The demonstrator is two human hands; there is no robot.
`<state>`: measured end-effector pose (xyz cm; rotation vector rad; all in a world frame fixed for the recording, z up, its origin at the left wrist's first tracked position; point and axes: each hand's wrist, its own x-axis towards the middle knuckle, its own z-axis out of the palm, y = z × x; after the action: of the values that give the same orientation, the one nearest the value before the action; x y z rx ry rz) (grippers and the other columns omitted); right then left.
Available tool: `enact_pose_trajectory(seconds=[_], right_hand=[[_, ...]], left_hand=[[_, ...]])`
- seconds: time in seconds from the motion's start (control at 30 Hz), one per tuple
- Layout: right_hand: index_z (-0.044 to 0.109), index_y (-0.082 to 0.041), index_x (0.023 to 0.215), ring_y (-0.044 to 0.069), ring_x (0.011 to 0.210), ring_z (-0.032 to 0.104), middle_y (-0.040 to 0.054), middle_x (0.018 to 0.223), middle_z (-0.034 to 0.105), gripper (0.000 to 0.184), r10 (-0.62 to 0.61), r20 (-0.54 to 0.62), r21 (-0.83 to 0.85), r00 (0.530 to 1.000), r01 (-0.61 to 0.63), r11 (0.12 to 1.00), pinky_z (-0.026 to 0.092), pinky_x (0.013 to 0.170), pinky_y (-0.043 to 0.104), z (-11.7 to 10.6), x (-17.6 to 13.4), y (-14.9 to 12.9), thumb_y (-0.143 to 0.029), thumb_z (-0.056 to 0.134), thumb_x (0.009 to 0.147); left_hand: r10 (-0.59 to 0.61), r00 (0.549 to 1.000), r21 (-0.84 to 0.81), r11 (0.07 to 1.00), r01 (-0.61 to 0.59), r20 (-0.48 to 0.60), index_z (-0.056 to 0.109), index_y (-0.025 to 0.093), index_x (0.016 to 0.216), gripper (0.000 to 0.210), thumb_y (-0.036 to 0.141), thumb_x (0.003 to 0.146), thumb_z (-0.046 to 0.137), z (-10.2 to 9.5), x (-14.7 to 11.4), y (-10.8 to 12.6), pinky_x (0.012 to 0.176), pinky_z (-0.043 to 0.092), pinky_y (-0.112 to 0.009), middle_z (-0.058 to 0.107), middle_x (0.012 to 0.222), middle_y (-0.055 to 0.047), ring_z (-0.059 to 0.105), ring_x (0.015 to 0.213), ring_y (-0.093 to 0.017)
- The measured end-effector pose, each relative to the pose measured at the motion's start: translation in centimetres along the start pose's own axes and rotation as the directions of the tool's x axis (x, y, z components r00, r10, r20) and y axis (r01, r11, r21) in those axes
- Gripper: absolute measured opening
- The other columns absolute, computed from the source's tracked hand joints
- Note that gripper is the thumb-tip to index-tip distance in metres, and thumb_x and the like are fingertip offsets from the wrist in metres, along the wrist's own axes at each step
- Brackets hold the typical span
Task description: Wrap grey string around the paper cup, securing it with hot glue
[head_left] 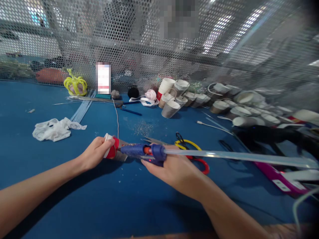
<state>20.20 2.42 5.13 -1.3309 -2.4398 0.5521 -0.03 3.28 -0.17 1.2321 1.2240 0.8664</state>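
My left hand (pixel 98 151) is closed around a small red and white paper cup (pixel 114 146), partly wrapped in grey yarn. From that cup a strand of grey yarn (pixel 117 119) runs back to a small grey ball (pixel 115 94). My right hand (pixel 175 169) grips a blue glue gun (pixel 139 150), its nozzle at the wrapped side of the cup. Out of the gun's rear sticks a long clear glue stick (pixel 236 158). Scissors (pixel 196 146) with yellow and red handles lie just behind my right hand, partly hidden by it.
Several yarn-wrapped cups (pixel 170 109) stand at the back right before a perforated metal screen (pixel 139 39). White lace (pixel 53 129), clear glue sticks (pixel 83 111) and pliers (pixel 131 110) lie farther left. A magenta power strip (pixel 281 179) is at right.
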Motion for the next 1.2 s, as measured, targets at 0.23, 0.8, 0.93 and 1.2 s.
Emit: enact_pose_trajectory(seconds=[0.23, 0.8, 0.93, 1.2], right_hand=[[0.053, -0.017, 0.063, 0.011, 0.051, 0.047, -0.0009, 0.056, 0.053, 0.018, 0.062, -0.003, -0.124, 0.998, -0.062, 0.99, 0.034, 0.049, 0.022, -0.01, 0.48, 0.39, -0.032, 0.046, 0.072], [0.052, -0.017, 0.059, 0.01, 0.044, 0.044, -0.0018, 0.049, 0.051, 0.018, 0.142, 0.016, -0.078, 0.99, -0.14, 0.987, 0.033, 0.042, 0.02, -0.32, 0.65, 0.26, -0.031, 0.047, 0.07], [0.054, -0.018, 0.063, 0.011, 0.047, 0.046, -0.001, 0.052, 0.053, 0.018, 0.111, 0.059, -0.079, 0.992, -0.106, 0.991, 0.033, 0.043, 0.021, -0.6, 0.37, 0.14, -0.033, 0.047, 0.069], [0.044, -0.017, 0.05, 0.007, 0.038, 0.036, -0.0037, 0.042, 0.042, 0.026, 0.127, 0.017, -0.025, 0.992, -0.127, 0.992, 0.029, 0.037, 0.019, -0.37, 0.87, 0.49, -0.032, 0.046, 0.07]], left_hand=[[0.042, 0.999, 0.135, 0.99, -0.041, -0.008, 0.042, 0.014, 0.047, 0.035, 0.039, 0.07, 0.036, -0.03, -0.05, -0.03, 0.039, 0.022, -0.018, 0.034, 0.044, 0.005, 0.027, 0.042, -0.007], [0.114, 0.993, 0.241, 0.963, -0.118, 0.031, 0.036, 0.016, 0.046, 0.036, 0.039, 0.073, 0.032, -0.21, -0.36, -0.22, 0.039, 0.022, -0.019, 0.031, 0.045, 0.005, 0.025, 0.043, -0.007], [0.121, 0.992, 0.267, 0.955, -0.126, 0.034, 0.034, 0.016, 0.047, 0.035, 0.038, 0.074, 0.031, -0.26, -0.31, -0.47, 0.039, 0.021, -0.019, 0.029, 0.047, 0.005, 0.023, 0.044, -0.007], [0.161, 0.986, 0.303, 0.938, -0.167, 0.045, 0.033, 0.016, 0.047, 0.036, 0.038, 0.075, 0.031, -0.26, -0.33, -0.57, 0.038, 0.02, -0.019, 0.028, 0.047, 0.005, 0.023, 0.044, -0.007]])
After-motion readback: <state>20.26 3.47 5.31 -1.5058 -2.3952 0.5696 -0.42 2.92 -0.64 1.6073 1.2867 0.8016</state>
